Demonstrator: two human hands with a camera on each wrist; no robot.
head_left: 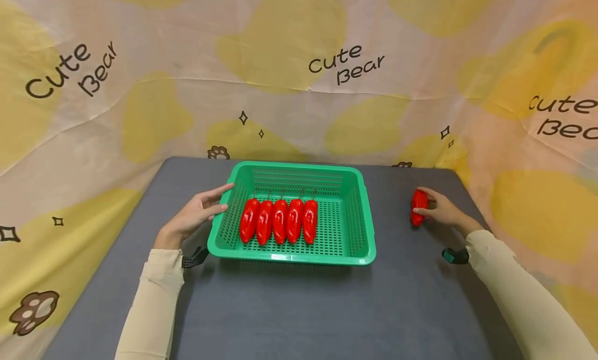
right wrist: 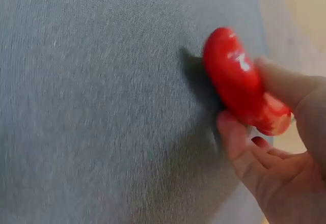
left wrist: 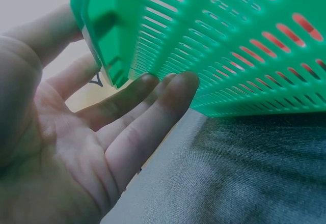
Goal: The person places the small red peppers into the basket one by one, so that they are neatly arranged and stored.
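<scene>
A green plastic basket (head_left: 291, 261) with slotted walls stands on the grey table. Several glossy red chili peppers (head_left: 280, 222) lie side by side in its left and middle part, thin stems pointing away from me. My left hand (head_left: 198, 215) holds the basket's left rim. In the left wrist view, its fingers (left wrist: 153, 117) lie against the outside of the slotted wall. Far to the right, my right hand (head_left: 439, 208) pinches one more red chili pepper (right wrist: 232, 71) between thumb and fingers, low over the table; I cannot tell whether the pepper touches it.
The grey table (head_left: 289, 308) reaches back to a hanging cloth (head_left: 280, 54) with yellow patches and "Cute Bear" lettering. That cloth also runs along both sides. A dark strap device (head_left: 194, 257) sits at the left wrist, another (head_left: 455, 255) at the right.
</scene>
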